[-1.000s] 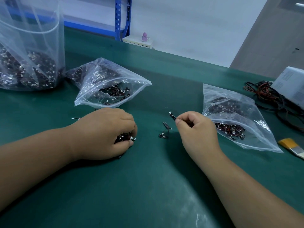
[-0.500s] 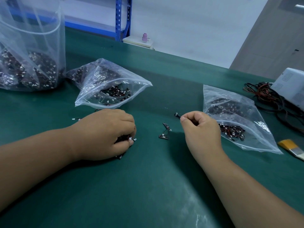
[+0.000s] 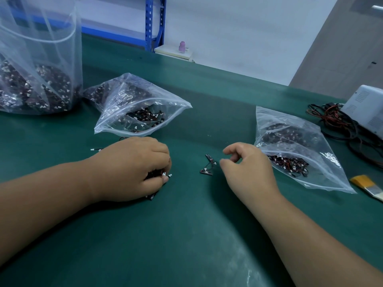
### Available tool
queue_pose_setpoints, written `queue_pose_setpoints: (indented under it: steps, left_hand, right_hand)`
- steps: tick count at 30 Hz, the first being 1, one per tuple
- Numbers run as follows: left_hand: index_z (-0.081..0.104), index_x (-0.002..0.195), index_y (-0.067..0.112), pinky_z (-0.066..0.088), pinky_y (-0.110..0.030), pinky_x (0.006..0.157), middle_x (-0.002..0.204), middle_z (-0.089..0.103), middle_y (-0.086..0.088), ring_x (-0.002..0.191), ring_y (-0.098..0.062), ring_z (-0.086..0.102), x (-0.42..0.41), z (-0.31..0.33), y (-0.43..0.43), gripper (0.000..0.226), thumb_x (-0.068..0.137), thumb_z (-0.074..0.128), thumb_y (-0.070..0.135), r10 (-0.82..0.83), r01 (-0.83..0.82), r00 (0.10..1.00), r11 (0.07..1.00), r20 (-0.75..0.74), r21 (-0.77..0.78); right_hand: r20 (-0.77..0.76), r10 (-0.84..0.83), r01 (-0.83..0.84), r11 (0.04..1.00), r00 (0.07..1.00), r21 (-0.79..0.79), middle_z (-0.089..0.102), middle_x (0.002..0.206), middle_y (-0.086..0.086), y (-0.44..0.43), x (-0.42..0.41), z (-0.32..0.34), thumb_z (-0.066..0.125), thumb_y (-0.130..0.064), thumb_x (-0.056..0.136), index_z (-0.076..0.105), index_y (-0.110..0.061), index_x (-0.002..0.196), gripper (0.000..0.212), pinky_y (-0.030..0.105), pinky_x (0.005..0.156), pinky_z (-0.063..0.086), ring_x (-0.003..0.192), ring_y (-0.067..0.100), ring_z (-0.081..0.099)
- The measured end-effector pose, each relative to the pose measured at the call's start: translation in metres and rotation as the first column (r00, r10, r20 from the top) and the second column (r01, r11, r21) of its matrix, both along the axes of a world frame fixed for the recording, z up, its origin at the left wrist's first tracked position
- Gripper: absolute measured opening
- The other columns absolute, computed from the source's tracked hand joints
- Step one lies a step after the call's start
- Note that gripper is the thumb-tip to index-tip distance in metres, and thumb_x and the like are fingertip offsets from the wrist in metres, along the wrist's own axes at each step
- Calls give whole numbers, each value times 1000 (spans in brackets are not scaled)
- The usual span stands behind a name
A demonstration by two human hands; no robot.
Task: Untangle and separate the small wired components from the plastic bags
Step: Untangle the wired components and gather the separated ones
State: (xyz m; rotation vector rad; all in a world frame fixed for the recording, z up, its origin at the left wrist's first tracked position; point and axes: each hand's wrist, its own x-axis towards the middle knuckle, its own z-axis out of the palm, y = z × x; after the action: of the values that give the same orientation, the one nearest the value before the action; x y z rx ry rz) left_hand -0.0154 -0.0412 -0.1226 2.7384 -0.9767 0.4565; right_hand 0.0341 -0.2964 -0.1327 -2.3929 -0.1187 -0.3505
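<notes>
Green matting covers the tabletop (image 3: 186,235), with a pale wall and blue metal shelving (image 3: 153,21) behind. At far left stands a tall clear plastic sack (image 3: 37,79) packed with dark wired parts. Beside it a smaller clear zip bag (image 3: 136,108) lies open-mouthed, holding more.

Just near of that bag, the left hand (image 3: 132,168) curls round a clump of dark wired components with white plugs (image 3: 157,175), held low on the tabletop. One stray white-tipped wire (image 3: 94,149) lies beyond the wrist.

Between the hands lie two small freed dark components on thin wire (image 3: 208,166); whether they are linked I cannot tell. The right hand (image 3: 246,168) hovers just beside them, thumb and forefinger parted, the other fingers loosely curled, holding nothing visible.

Right of it a flat clear plastic bag (image 3: 294,146) holds another cluster. I judge the job barely begun, since few pieces lie separated and all three bags look well stocked.

A tangle of red and black cables (image 3: 335,121), a white box (image 3: 366,106) and a yellow-handled brush (image 3: 366,183) sit at far right, apart from the work.
</notes>
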Motion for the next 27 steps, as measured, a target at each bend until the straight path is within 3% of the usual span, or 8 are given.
queue_pose_setpoints:
  steps: [4, 8, 13, 17, 19, 22, 24, 27]
  left_hand:
    - [61, 82, 29, 46, -29, 75, 85, 55, 17, 80, -8, 50, 0, 0, 0, 7, 87, 63, 34, 2, -2, 1000, 1000, 7, 4]
    - [61, 82, 28, 46, -30, 75, 84, 55, 16, 79, -9, 50, -1, 0, 0, 7, 87, 63, 34, -2, 2, 1000, 1000, 9, 1]
    - [61, 82, 28, 47, -32, 75, 85, 56, 16, 80, -10, 51, -1, 1, 0, 8, 87, 62, 34, -5, 5, 1000, 1000, 7, -2]
    - [61, 82, 28, 47, -32, 75, 85, 55, 16, 80, -10, 51, -1, 1, 0, 8, 87, 61, 35, -7, 7, 1000, 1000, 3, -2]
    - [61, 82, 28, 47, -33, 75, 85, 55, 16, 80, -10, 51, -1, 0, 0, 9, 87, 59, 36, -4, 4, 1000, 1000, 1, -2]
    - [61, 82, 29, 47, -33, 75, 85, 55, 16, 80, -10, 51, -1, 0, 0, 11, 87, 57, 37, -4, 4, 1000, 1000, -3, -5]
    - [61, 82, 28, 47, -33, 75, 85, 55, 16, 80, -10, 51, -1, 0, 0, 11, 87, 57, 37, -5, 5, 1000, 1000, -2, -5]
    - [60, 81, 28, 47, -32, 74, 84, 54, 16, 79, -10, 51, -1, 1, -1, 10, 87, 58, 36, -6, 6, 1000, 1000, 0, -2]
  right_hand:
    - [-128, -12, -21, 967, 992, -256, 62, 96, -10, 2, -8, 5, 54, -28, 80, 58, -36, 111, 32, 37, 83, 51, 90, 17, 59]
    - [-76, 8, -33, 942, 997, -333, 64, 97, -3, 0, -6, 4, 51, -20, 90, 57, -30, 117, 29, 37, 78, 52, 89, 23, 59]
    - [8, 7, -7, 1000, 1000, -16, 64, 78, -8, -6, 8, 4, 63, -23, 94, 63, -28, 90, 6, 29, 65, 48, 71, 15, 61]
    - [45, -7, -5, 962, 999, 273, 65, 73, -8, -7, 14, 3, 64, -16, 93, 62, -29, 78, 20, 29, 68, 50, 72, 16, 67]
    - [60, 38, -55, 950, 997, 306, 65, 77, -11, -6, 12, 2, 63, -5, 88, 62, -33, 78, 30, 19, 71, 48, 74, 6, 64]
    - [70, 216, -221, 972, 974, 76, 58, 92, -18, -1, 3, 0, 69, -3, 77, 63, -40, 80, 38, 9, 78, 40, 84, -3, 54]
    - [57, 306, -297, 946, 950, -130, 52, 100, -21, 2, 1, -3, 74, -17, 80, 70, -40, 91, 25, 24, 92, 36, 100, 5, 49]
    - [38, 311, -283, 903, 950, -324, 49, 102, -19, 5, 0, -4, 72, -35, 86, 72, -37, 97, 11, 32, 92, 29, 104, 12, 43]
